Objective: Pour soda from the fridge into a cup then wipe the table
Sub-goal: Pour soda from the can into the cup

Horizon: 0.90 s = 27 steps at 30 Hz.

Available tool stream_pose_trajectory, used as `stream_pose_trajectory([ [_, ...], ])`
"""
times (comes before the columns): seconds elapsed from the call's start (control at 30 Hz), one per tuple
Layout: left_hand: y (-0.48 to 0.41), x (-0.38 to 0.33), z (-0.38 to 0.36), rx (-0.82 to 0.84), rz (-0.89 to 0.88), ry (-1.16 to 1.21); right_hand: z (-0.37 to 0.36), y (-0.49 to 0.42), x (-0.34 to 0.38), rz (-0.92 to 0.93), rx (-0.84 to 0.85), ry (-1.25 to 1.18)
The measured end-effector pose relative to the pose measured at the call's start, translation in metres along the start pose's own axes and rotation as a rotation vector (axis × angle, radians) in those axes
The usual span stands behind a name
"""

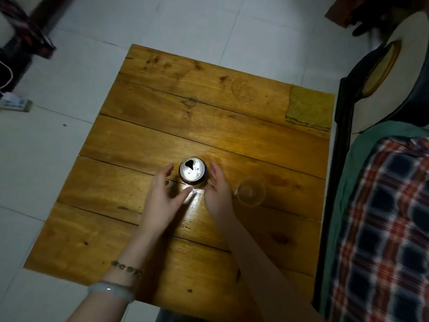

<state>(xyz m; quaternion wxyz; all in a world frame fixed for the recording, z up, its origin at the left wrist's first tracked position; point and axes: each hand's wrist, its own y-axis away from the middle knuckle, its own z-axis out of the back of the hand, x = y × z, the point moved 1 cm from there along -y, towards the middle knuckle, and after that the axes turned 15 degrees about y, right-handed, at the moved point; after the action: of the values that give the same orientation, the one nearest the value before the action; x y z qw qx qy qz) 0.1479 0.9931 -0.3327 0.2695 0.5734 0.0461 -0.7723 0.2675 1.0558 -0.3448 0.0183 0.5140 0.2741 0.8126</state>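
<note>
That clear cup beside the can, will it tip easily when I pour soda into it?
The clear cup looks like thin, see-through plastic and seems empty, so it is probably very light and easily nudged or tipped. Its walls likely flex under a firm squeeze. It stands upright on the flat table, which helps.

The person is holding both forearms stretched forward; the left hand and right hand are facing each other, palms inward, fingers straight, gripping nothing.
</note>
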Motion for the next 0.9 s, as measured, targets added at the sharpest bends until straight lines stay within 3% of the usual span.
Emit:
stream_pose_trajectory([
  [0.13,0.002,0.001,-0.018,0.010,-0.031,-0.005,-0.010,-0.017,-0.009,0.018,0.013,0.034],
  [0.33,-0.005,0.008,-0.017,0.073,0.069,0.214,-0.006,-0.009,-0.018,0.071,0.004,0.078],
  [0.77,-0.030,0.001,-0.009,0.279,0.022,0.079,-0.005,0.032,-0.035,0.012,0.012,0.036],
  [0.9,-0.029,-0.002,-0.008,0.215,0.003,-0.009,-0.007,0.033,-0.036,0.022,0.042,0.099],
])
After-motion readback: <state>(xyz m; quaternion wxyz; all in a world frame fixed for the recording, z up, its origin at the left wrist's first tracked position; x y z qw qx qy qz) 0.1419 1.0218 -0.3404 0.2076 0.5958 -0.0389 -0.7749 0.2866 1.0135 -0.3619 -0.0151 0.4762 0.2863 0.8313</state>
